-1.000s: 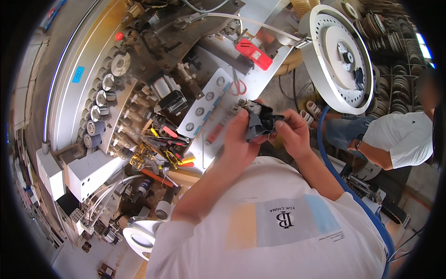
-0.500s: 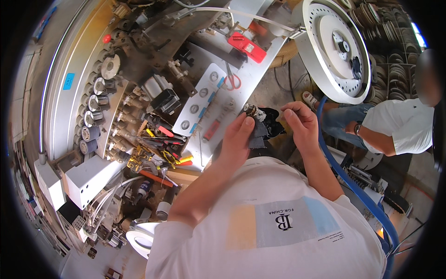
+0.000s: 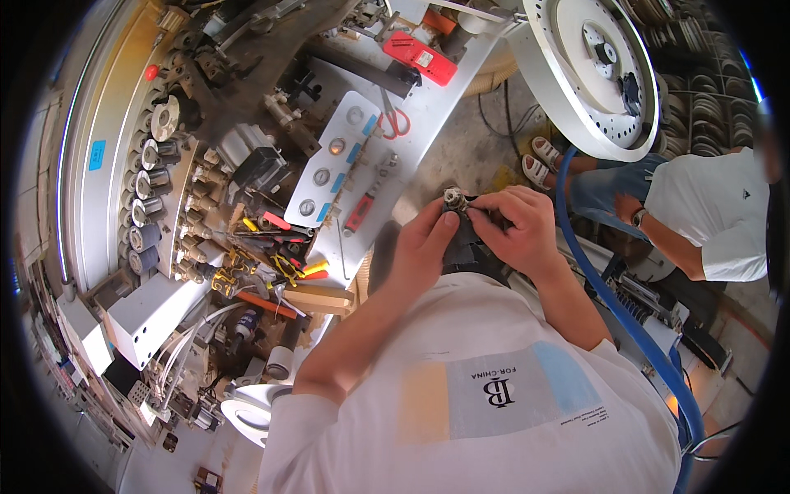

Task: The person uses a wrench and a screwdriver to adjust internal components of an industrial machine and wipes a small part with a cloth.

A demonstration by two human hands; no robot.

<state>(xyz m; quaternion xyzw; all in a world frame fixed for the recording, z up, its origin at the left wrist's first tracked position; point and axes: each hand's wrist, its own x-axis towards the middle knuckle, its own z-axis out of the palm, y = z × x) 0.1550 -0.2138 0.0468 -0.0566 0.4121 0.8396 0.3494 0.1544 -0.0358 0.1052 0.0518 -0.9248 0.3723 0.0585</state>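
Both hands meet in front of my chest around a small roundish metal part (image 3: pixel 453 198), whitish and dark, that looks like a fitting; its exact kind is unclear. My left hand (image 3: pixel 422 247) is closed on it, thumb on the near side. A dark grey cloth (image 3: pixel 462 249) hangs below the part, between the hands. My right hand (image 3: pixel 520 229) is closed too, its thumb and fingers pinching at the part's right side and the cloth's upper edge. The fingers cover much of the part.
To the left a white bench carries a gauge panel (image 3: pixel 322 165), red-handled scissors (image 3: pixel 393 122), a red case (image 3: pixel 420 58) and a heap of hand tools (image 3: pixel 284 262). A large white wheel (image 3: pixel 539 90) stands ahead right. A blue hose (image 3: pixel 607 309) passes my right arm; another person (image 3: pixel 704 206) is beyond.
My right hand has moved left from beside the part and now grips at it. The black crumpled piece that hung between the hands is now mostly hidden. My view has shifted slightly.
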